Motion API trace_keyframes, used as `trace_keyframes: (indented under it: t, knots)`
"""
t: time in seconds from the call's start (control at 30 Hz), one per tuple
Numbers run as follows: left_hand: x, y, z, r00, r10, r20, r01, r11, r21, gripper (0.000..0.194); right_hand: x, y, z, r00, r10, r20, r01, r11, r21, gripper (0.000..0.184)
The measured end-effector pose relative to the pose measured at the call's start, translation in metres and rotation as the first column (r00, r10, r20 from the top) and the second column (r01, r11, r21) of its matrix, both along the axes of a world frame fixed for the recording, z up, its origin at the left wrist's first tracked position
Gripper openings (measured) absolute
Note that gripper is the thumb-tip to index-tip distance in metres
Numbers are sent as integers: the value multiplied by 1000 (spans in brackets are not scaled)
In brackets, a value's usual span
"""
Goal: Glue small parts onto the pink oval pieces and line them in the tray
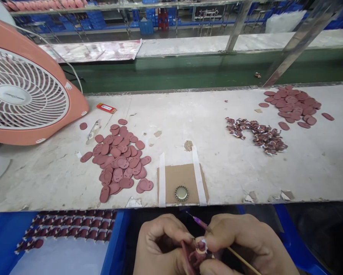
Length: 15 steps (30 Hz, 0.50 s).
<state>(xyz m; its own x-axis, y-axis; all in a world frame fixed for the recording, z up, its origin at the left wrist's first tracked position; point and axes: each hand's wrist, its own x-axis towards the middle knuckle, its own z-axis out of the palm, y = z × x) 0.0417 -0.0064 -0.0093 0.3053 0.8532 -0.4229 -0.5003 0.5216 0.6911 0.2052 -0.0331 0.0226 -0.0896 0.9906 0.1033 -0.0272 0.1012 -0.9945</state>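
My left hand [161, 244] is closed on a reddish-brown oval disc [187, 256], held on edge below the table's front edge. My right hand [246, 238] pinches a small brown figurine [199, 253] with white and yellowish trim against or very close to the disc; the exact contact is hidden by fingers. Also gripped in the right hand is a thin wooden stick [244, 261], and a purple-hubbed needle [199, 222] pokes out above the thumb, apparently its other end. On the cardboard pad [171, 181] just beyond lies an upturned bottle cap [182, 193].
Oval discs [121, 152] are heaped at left, more discs [296, 105] at far right, near a figurine pile [259, 133]. An orange fan [80, 107] stands at left. A blue bin [118, 236] at lower left holds rows of joined pieces [74, 225]. A green conveyor belt [171, 72] runs behind.
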Motion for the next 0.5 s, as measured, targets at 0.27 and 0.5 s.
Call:
trace_keyframes:
  t: [0.27, 0.5]
  knots:
    - [-1, -1, -1, 1000, -9, 19, 9, 1000, -16, 25, -4, -6, -4, 965, -144, 220, 143, 989, 20, 24]
    - [0, 3, 3, 996, -34, 87, 39, 998, -55, 25, -4, -5, -5, 935, -201, 293, 187, 980, 75, 32]
